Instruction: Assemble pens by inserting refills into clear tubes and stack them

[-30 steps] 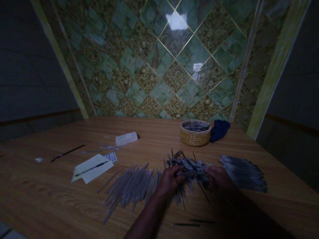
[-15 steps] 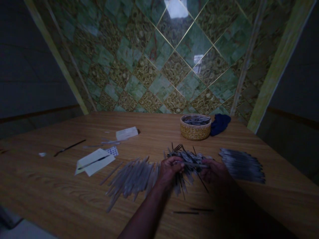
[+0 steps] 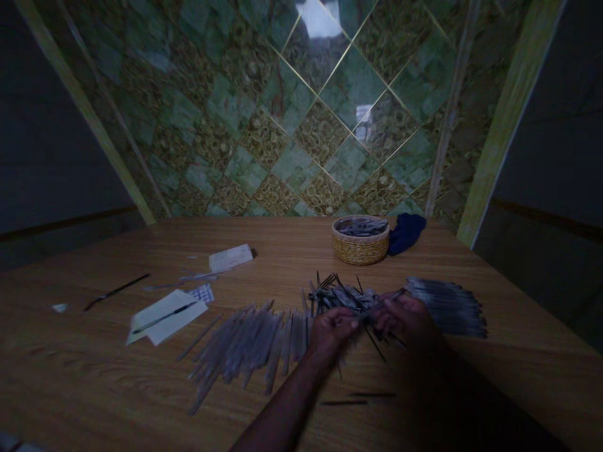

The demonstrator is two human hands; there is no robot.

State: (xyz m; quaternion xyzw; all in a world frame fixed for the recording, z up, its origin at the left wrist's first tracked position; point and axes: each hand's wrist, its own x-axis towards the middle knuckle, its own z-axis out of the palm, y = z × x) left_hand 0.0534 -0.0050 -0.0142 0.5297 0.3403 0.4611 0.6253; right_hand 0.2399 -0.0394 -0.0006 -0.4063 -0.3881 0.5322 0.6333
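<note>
My left hand (image 3: 331,333) is closed, pinching one end of a slim greyish stick (image 3: 373,309), which looks like a thin pen in a clear sleeve. The fingers of my right hand (image 3: 407,321) close on its other end, and the stick tilts up to the right. Behind and beneath both hands lies a jumbled heap of dark thin sticks and pale sleeves (image 3: 336,295). Left of my left hand, pale translucent sleeves (image 3: 245,345) are spread in a loose row. Beyond my right hand, dark sleeved sticks (image 3: 447,307) lie side by side in a neat row.
A woven basket (image 3: 360,251) full of similar sticks stands at the back, beside a dark blue cloth (image 3: 407,233). To the left are a white box (image 3: 230,257), papers (image 3: 174,317) with a pen, and a dark stick (image 3: 117,292). Two dark sticks (image 3: 372,395) lie near the front.
The held stick has gone from nearly level to slanting up to the right. My hands have shifted slightly, and the whole view has turned a little to the right.
</note>
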